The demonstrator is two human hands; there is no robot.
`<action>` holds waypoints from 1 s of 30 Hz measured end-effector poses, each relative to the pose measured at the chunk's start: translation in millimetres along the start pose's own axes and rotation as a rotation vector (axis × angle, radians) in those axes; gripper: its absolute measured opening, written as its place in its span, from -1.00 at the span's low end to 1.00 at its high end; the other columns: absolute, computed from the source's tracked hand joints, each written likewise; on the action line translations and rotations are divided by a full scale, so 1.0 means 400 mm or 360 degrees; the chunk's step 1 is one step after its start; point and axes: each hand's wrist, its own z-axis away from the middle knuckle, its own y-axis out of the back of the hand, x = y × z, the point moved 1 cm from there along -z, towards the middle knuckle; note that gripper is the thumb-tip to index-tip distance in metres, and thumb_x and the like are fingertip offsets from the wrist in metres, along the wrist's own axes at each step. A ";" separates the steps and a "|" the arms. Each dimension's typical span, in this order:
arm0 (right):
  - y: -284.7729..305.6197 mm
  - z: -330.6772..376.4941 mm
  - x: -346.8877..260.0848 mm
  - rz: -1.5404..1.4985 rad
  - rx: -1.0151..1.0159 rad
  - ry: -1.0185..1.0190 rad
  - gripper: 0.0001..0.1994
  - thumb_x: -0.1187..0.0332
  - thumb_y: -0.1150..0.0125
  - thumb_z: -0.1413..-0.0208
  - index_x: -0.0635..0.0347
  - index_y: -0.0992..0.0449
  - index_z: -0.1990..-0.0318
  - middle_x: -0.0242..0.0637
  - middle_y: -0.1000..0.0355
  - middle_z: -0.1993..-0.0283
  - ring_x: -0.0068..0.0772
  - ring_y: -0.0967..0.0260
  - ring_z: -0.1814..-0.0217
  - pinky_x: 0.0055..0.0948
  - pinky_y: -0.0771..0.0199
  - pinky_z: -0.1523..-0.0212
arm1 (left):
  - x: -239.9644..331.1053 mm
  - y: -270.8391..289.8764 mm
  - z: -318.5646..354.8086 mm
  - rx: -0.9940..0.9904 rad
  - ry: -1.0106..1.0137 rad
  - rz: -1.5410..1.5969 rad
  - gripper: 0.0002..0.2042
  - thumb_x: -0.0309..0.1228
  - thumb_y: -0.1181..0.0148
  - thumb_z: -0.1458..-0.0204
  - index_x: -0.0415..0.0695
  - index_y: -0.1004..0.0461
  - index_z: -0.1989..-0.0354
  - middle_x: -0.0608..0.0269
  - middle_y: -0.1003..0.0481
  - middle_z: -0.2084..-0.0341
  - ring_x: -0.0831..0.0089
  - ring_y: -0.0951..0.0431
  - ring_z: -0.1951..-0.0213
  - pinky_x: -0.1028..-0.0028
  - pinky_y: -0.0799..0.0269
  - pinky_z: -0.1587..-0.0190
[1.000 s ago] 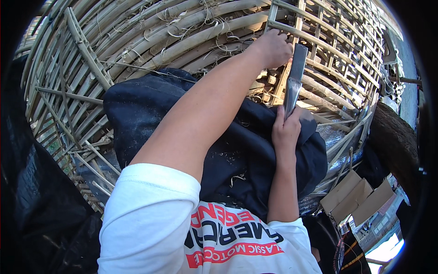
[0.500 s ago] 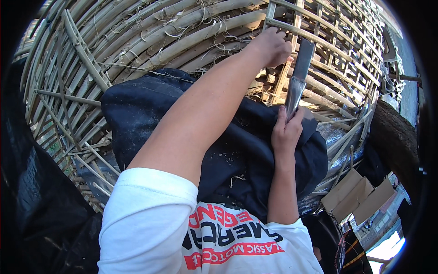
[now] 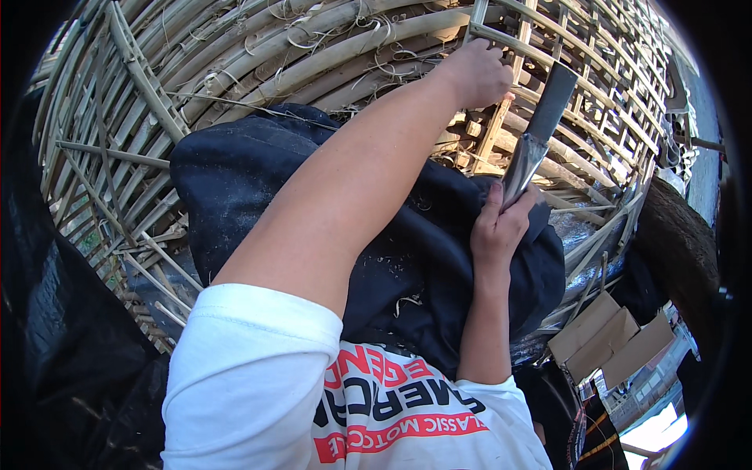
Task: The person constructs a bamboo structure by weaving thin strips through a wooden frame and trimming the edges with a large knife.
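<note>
My right hand [image 3: 498,229] is wrapped round the shiny, metallic-looking handle of a knife [image 3: 548,108]. The broad, dark, square-ended blade points up and away to the right. Farther out, my left hand [image 3: 479,74] is closed at the edge of a bamboo lattice [image 3: 523,48]; its fingers hide what they grip, if anything. Just below those fingers runs a sunlit bamboo strip [image 3: 493,129], but I cannot tell whether they touch it. Dark cloth [image 3: 403,243] covers my lap beneath both arms, with a few pale shavings on it.
Split bamboo slats [image 3: 337,59] with curled shavings spread across the far side. Loose thin sticks [image 3: 168,262] lie at the left, near a black sheet [image 3: 70,345]. At the right are a thick log [image 3: 677,227] and an open cardboard box [image 3: 599,337].
The knife and my right hand have shifted slightly right, with the blade tilting farther right. My left hand has also moved a little right, still closed.
</note>
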 end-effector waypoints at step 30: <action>-0.011 -0.031 0.044 0.0388 -0.0282 -0.0110 -0.63 0.29 -0.08 -0.29 0.42 -0.23 -0.06 0.17 -0.47 0.41 0.22 -0.51 0.32 -0.08 -0.45 0.28 | 0.001 0.008 0.003 -0.0043 0.0061 -0.0006 -0.58 0.05 -0.05 -0.19 -0.09 -0.52 0.36 0.26 -0.58 0.43 0.33 -0.57 0.15 0.31 -0.36 0.04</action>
